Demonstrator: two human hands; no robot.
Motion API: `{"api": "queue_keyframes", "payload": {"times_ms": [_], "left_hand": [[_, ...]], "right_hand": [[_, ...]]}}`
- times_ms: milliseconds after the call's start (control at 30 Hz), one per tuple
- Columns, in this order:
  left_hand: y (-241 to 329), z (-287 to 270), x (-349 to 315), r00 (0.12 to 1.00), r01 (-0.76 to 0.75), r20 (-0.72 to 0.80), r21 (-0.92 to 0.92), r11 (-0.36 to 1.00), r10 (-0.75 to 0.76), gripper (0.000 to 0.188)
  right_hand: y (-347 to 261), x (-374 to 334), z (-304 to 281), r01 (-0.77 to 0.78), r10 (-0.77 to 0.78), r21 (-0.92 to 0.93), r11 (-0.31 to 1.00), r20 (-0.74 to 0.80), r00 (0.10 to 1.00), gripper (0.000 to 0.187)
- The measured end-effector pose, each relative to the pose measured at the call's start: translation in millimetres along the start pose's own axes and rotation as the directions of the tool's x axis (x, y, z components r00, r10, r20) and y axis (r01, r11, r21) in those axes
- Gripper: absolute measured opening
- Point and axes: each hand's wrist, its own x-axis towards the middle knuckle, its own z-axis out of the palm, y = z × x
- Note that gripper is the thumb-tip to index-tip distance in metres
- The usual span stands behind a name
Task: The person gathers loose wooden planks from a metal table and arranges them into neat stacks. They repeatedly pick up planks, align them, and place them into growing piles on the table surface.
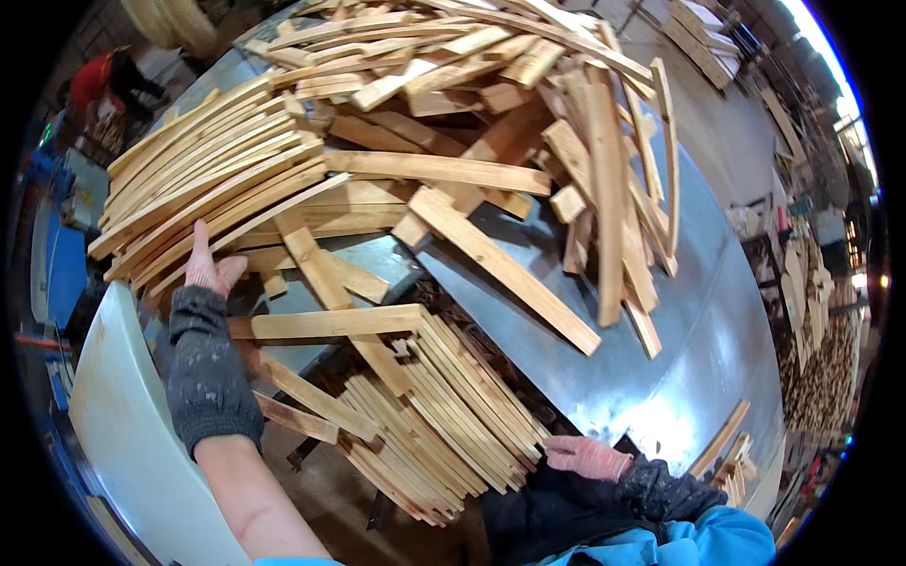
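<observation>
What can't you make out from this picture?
All in the head view:
Left hand: its back hides the palm.
Right hand: its fingers hide whether it touches the stacked slats.
Heap of boards: its top pieces cover the bottom ones.
Blue machine: cut off by dark fisheye rim.
Person in red: hands too small to read.

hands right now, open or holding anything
Left hand: open, finger and thumb apart, at the upper wood strips.
Right hand: at the lower wood strips; open or closed cannot be told.

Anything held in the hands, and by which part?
Can't be told. Left hand, thumb spread, is at the near side of the upper-left wood stack; right hand is at the near right end of the lower wood stack.
</observation>
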Motion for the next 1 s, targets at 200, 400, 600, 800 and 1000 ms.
{"api": "queue_keyframes", "payload": {"times_ms": [200, 400, 600, 800, 1000], "left_hand": [[-75.1, 8.1, -65.8, 0.951, -0.074, 0.307, 0.101, 0.992, 0.039, 0.078], [-252.2, 53.9, -190.5, 0.747, 0.269, 0.653, -0.124, 0.955, -0.126, 0.035], [-387.4, 158.4, -365.8, 0.596, 0.343, 0.62, 0.378, 0.86, -0.51, 0.054], [-482.8, 286.7, -452.4, 0.354, 0.356, 0.744, 0.453, 0.817, -0.567, 0.049], [-534.7, 355.6, -429.0, 0.416, -0.217, 0.771, 0.6, 0.77, -0.483, 0.024]], "right_hand": [[36.7, -14.6, 2.8, 0.051, -0.057, -0.151, 0.987, -0.036, 0.998, 0.062], [70.6, -42.5, 7.6, 0.031, -0.032, -0.01, 0.999, -0.126, 0.991, 0.069], [137.0, -81.0, 2.9, 0.072, -0.052, 0.047, 0.996, -0.349, 0.936, 0.049], [210.3, -130.8, -16.1, 0.055, 0.005, 0.131, 0.99, -0.417, 0.909, 0.056], [316.2, -199.8, -43.0, 0.198, -0.041, 0.2, 0.959, -0.597, 0.801, 0.051]]}}
